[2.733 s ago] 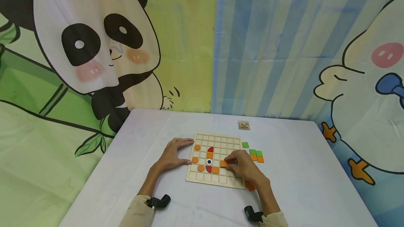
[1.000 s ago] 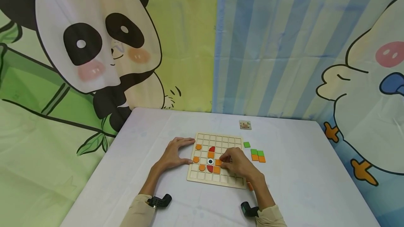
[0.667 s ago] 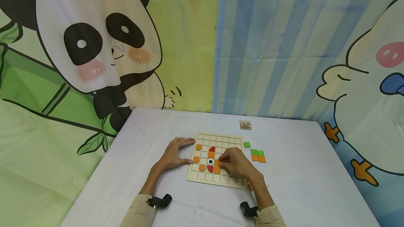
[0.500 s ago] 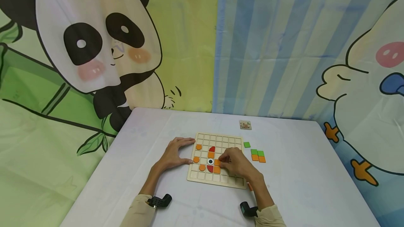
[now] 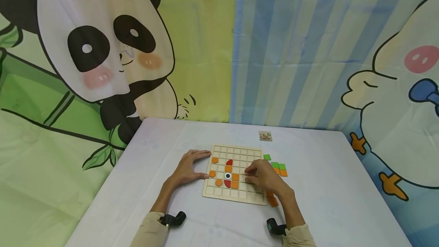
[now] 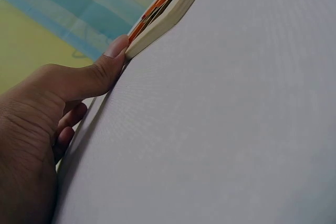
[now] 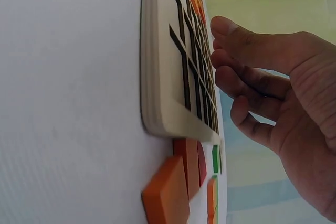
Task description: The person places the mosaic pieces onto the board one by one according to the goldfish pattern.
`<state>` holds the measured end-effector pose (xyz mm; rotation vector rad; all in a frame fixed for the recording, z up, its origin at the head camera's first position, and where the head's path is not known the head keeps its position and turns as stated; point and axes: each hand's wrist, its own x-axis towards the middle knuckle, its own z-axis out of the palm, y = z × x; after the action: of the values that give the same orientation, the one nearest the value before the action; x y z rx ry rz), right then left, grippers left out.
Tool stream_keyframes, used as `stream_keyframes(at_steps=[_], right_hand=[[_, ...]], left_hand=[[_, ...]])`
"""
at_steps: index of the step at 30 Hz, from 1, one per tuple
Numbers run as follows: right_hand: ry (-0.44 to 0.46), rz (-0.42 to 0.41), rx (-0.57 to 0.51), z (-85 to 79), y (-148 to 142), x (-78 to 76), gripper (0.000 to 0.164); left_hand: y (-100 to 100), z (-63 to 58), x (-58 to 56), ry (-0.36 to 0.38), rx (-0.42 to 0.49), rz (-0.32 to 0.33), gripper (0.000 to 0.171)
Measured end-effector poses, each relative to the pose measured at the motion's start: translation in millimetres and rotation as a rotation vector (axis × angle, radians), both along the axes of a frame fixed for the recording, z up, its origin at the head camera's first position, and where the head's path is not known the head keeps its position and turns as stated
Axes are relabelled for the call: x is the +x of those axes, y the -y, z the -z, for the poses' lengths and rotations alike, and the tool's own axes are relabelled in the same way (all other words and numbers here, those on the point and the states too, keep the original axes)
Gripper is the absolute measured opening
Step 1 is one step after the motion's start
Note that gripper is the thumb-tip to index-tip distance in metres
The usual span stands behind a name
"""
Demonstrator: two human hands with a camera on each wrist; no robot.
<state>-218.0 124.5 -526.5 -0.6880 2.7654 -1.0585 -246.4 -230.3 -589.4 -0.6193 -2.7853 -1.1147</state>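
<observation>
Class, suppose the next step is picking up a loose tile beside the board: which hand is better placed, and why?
Probably the right hand: it holds nothing and hovers over the board, near the loose tiles. The left hand touches the opposite edge, farther away.

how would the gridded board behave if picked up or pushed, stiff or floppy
The gridded board is probably stiff: its edge looks thick and straight. It would likely slide rather than roll, being broad and flat on the white tabletop. Tilted, it might shed the orange discs, which show no fastening.
</observation>
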Motion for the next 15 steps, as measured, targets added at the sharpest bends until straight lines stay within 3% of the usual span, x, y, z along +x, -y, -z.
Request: stream_keyframes(at_steps=[15], right_hand=[[0.001, 0.057, 0.014, 1.3, -35, 0.1, 0.024]], left_hand=[[1, 0.2, 0.2, -0.015, 0.014, 0.006, 0.089]])
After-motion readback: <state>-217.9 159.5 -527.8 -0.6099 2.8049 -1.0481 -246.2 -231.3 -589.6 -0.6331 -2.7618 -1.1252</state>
